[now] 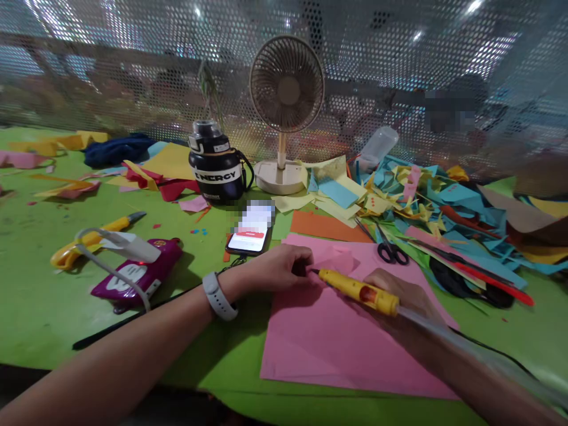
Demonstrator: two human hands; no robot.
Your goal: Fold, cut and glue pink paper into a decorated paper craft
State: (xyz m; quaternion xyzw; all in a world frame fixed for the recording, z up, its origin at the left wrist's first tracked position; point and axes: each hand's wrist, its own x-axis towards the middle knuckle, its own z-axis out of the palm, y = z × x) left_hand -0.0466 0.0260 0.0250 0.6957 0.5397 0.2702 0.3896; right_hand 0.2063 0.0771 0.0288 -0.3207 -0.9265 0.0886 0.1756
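Over a large pink sheet (355,337), my left hand (284,266) pinches a small pink paper piece (312,276) between thumb and fingers. My right hand (394,293) is closed around a yellow glue gun (355,290) with a clear glue stick trailing from its rear. The gun's dark nozzle points left and meets or nearly meets the small piece; actual contact is too small to tell. A folded pink scrap (339,258) lies on the sheet just behind the gun.
Black-handled scissors (393,253) and an orange sheet (328,226) lie behind. A lit phone (252,228), black jug (217,168) and fan (287,89) stand farther back. Paper scraps (461,201) pile up at right. A purple power bank (137,275) and yellow cutter (95,238) are at left.
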